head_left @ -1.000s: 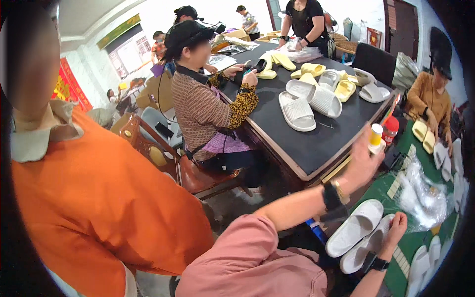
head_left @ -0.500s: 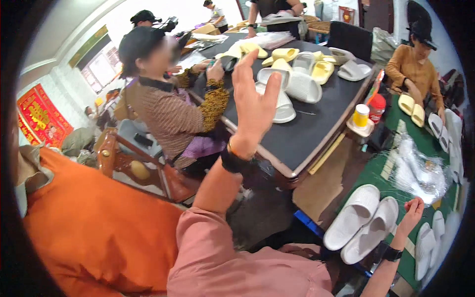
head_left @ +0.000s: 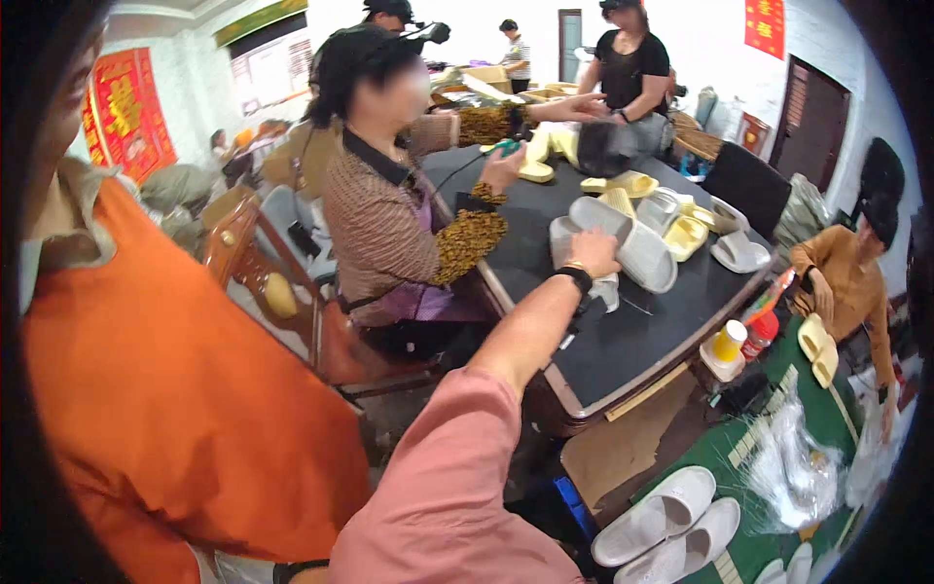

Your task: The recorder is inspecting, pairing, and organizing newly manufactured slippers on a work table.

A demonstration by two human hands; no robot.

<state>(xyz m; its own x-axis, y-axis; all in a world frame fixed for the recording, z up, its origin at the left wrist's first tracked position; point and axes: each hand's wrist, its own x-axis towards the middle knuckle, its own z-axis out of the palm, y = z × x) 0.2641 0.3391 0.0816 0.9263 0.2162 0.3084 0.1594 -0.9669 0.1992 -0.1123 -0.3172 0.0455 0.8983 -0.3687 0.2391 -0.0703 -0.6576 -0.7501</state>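
Observation:
My left hand [head_left: 593,253] reaches out over the dark table, its fingers curled down on a light grey slide slipper [head_left: 565,237]. Part of that slipper is hidden beneath the hand and wrist. Just right of my fingers lies another pale slipper [head_left: 650,261], and a third grey one [head_left: 600,216] sits behind the hand. Several yellow slippers [head_left: 685,237] are further back and to the right. My right hand is out of view. At the lower right, a pair of white slippers [head_left: 671,506] rests on the green surface.
Beside me on the left stands a person in an orange top [head_left: 185,370]. Another person [head_left: 389,214] in a patterned top works at the dark table [head_left: 623,341]. A yellow cup [head_left: 730,341] and red jar [head_left: 760,334] stand near a heap of clear plastic [head_left: 793,467].
My left hand has come down from mid-air onto the slippers. My right hand has left the view. The head view has shifted, and the seated person's arms have stretched out across the table.

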